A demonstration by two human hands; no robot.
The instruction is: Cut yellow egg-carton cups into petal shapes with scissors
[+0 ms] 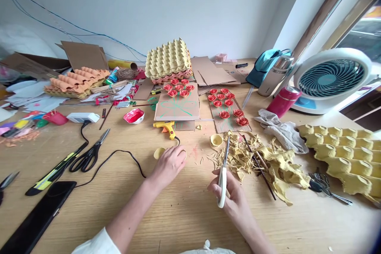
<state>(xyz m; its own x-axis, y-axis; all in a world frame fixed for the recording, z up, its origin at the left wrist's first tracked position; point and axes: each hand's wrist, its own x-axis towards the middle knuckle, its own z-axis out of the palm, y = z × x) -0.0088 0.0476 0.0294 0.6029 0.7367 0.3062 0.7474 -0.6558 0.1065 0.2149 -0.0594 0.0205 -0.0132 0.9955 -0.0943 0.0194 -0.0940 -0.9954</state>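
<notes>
My right hand (pixel 228 192) is closed around the handle of white-handled scissors (pixel 222 182), whose blades point up and away. My left hand (pixel 170 162) is on the table with its fingers curled over a yellow egg-carton cup (pixel 185 153), of which only a sliver of rim shows. Beside its knuckles stands another yellow egg-carton cup (pixel 158 152). A third cup (pixel 216 140) sits beyond the scissors, left of a heap of yellow carton scraps (pixel 238 152). Thin dark sticks (pixel 258 166) lie across the scraps.
A yellow glue gun (pixel 166 127) lies ahead of my left hand. Red paper roses stand on cardboard pieces (pixel 178 113) behind it. Black scissors (pixel 89 156) and a cutter knife (pixel 53 174) are left. Egg trays (pixel 342 151), a pink can (pixel 284 101) and a fan (pixel 330 79) stand right.
</notes>
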